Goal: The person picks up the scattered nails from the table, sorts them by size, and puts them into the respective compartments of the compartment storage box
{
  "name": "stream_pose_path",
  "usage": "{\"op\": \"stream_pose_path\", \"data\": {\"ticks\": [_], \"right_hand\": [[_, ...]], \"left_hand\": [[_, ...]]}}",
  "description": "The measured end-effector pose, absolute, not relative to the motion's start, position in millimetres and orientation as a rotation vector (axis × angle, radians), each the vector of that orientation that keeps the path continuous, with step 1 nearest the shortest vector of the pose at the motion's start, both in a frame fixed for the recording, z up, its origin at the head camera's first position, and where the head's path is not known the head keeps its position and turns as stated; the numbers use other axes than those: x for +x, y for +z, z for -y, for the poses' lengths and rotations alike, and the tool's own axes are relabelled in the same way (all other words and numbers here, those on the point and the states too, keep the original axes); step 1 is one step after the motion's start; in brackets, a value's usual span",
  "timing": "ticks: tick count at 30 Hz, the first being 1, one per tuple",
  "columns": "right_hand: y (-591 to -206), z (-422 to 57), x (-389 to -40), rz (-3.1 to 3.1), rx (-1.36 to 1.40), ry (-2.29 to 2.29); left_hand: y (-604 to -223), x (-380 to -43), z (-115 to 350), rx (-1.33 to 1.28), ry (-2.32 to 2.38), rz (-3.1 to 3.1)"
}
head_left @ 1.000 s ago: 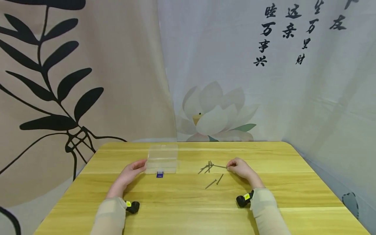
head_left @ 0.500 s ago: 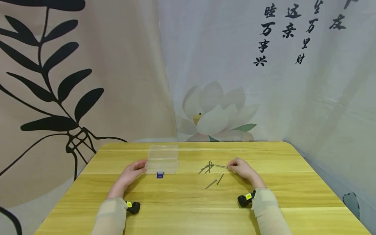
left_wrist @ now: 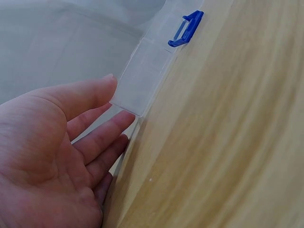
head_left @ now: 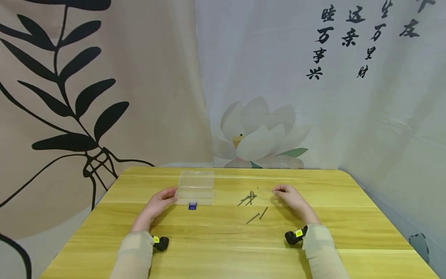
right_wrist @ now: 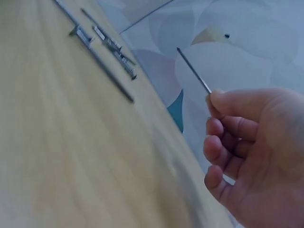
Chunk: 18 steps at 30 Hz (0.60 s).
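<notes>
My right hand (head_left: 290, 197) pinches a thin metal nail (right_wrist: 194, 70) between thumb and forefinger, lifted over the table with its pointed end away from the fingers. To its left lies a small crossed heap of nails (head_left: 251, 197). Nearer to me are two more, a nail (head_left: 252, 218) and a shorter-looking nail (head_left: 263, 213). My left hand (head_left: 161, 201) rests at the left end of a clear plastic box (head_left: 195, 196), thumb and fairly straight fingers touching its corner in the left wrist view. The box's lid is raised at the back, and a blue latch (left_wrist: 187, 29) hangs at its front.
The wooden table (head_left: 223, 248) reaches back to a printed cloth (head_left: 163, 97) with leaves and a flower. A black wrist camera (head_left: 161, 243) sits by the left sleeve, another black wrist camera (head_left: 295, 235) by the right.
My right hand has drawn the nail away from the heap and raised it. My left hand has stayed at the box. The whole head view has shifted slightly.
</notes>
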State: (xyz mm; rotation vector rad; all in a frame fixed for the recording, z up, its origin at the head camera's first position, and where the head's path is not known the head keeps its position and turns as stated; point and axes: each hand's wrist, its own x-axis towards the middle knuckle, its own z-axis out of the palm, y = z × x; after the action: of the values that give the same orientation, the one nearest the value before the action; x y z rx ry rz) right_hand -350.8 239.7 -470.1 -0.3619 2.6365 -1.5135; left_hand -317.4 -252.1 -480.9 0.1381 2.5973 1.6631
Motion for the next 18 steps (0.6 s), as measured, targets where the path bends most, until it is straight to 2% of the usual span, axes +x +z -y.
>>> {"op": "stream_pose_path", "data": {"ticks": [9, 18], "right_hand": [[-434.1, -228.1, -333.5, -2.659, -0.489, -1.528], [-449.8, -227.9, -344.7, -2.712, -0.49, -1.513]], "left_hand": [[-481.1, -319.9, 250.9, 0.147, 1.664, -2.602], [-482.4, -319.8, 251.7, 0.17, 1.669, -2.602]]}}
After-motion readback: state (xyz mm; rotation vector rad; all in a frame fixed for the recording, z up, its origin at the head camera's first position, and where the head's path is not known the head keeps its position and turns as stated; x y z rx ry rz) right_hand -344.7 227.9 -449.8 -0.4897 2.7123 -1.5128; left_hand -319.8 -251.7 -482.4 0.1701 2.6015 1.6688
